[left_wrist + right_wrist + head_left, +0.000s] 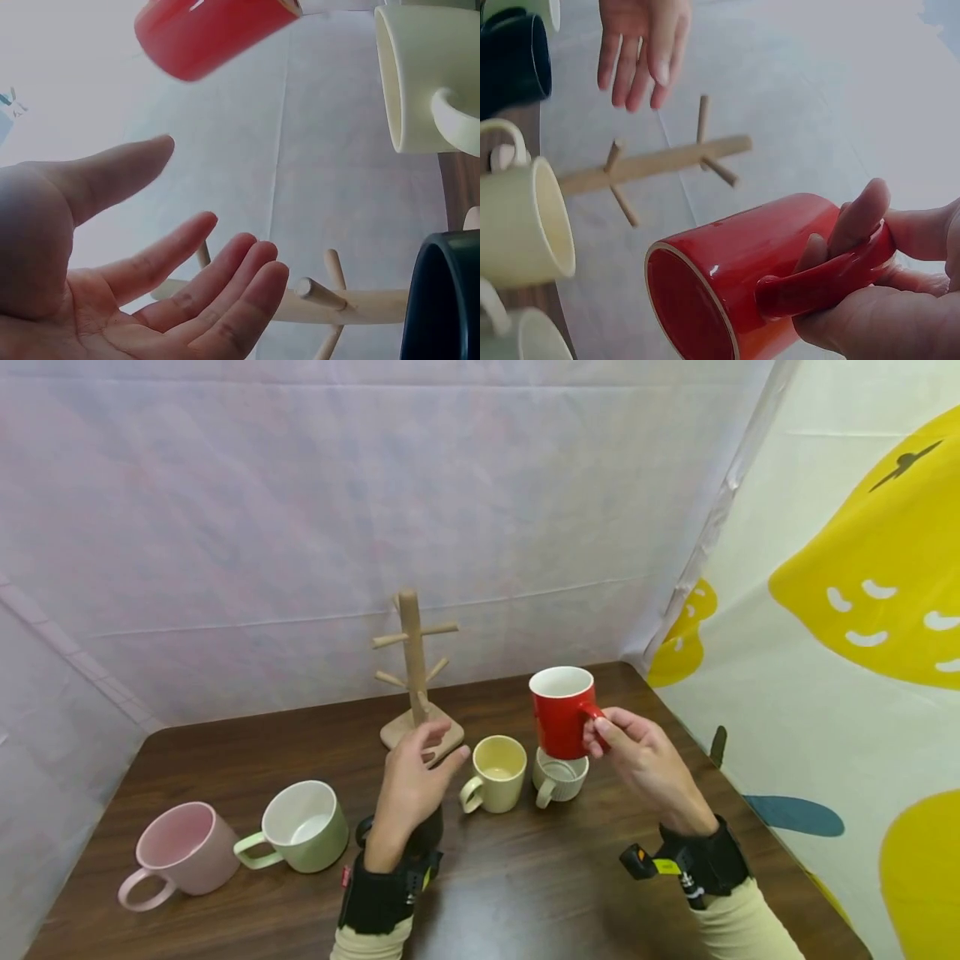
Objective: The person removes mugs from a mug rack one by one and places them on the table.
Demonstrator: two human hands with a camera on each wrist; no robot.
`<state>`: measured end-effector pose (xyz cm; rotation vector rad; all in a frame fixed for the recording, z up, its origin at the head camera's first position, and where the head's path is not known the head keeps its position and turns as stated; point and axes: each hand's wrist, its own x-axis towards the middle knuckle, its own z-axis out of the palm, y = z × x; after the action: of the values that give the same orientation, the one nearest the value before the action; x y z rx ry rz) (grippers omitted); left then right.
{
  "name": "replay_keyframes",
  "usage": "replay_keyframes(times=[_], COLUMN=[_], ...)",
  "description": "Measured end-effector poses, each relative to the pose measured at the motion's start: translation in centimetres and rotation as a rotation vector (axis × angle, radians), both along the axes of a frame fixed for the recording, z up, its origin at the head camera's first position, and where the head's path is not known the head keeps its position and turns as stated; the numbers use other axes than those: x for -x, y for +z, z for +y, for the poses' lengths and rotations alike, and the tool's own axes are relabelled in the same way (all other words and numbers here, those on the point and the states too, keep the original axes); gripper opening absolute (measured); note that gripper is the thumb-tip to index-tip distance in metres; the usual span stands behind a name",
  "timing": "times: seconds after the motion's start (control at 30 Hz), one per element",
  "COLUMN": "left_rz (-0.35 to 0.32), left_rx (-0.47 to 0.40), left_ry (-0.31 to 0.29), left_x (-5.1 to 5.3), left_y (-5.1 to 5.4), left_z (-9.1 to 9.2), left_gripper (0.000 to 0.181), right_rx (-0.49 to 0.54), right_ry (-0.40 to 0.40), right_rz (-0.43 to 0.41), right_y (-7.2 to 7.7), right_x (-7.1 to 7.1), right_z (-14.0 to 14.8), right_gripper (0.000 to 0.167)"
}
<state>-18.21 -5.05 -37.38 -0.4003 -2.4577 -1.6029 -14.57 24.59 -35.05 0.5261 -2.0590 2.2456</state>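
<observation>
My right hand [647, 762] grips the handle of a red mug [561, 718], holding it upright in the air above a small grey ribbed mug [562, 775]. In the right wrist view, fingers pass through the handle of that red mug [757, 262]. Empty, with fingers spread and thumb apart, my left hand [414, 785] hovers in front of the wooden mug tree [414, 668]. Below it a dark mug [427, 835] is mostly hidden; its rim shows in the left wrist view. To the right of that hand stands a yellow mug [498, 777].
At the left of the brown table [510, 893] stand a green mug [307, 831] and a pink mug [187, 852], handles toward the left. The mug tree's pegs stick out bare. A pale cloth wall [315, 510] rises behind the table, and a fruit-patterned cloth [795, 727] hangs at the right.
</observation>
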Motion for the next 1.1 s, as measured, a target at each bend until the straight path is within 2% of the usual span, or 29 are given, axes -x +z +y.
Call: replay_keyframes(times=[0.17,0.47,0.83,1.1], left_rz=[0.034,0.033,0.022,0.015], left_rx=[0.012,0.028,0.035,0.026], left_ry=[-0.009,-0.02,-0.015,-0.015], left_x=[0.2,0.3,0.4,0.4], left_y=[-0.2,-0.3,-0.4,-0.5], left_z=[-0.1,-0.1,-0.2,-0.2], left_gripper=[0.033,0.031,0.03,0.029], right_rx=[-0.025,0.014,-0.074,-0.019], right_ry=[-0.067,-0.101,-0.19,-0.224], right_rz=[0.011,0.051,0.004,-0.018], right_y=[-0.3,-1.5,-2.7,-4.2], right_x=[-0.2,-0.2,0.1,0.7], right_z=[1.9,4.3,5.8,6.5], right_gripper=[0.016,0.014,0.021,0.02])
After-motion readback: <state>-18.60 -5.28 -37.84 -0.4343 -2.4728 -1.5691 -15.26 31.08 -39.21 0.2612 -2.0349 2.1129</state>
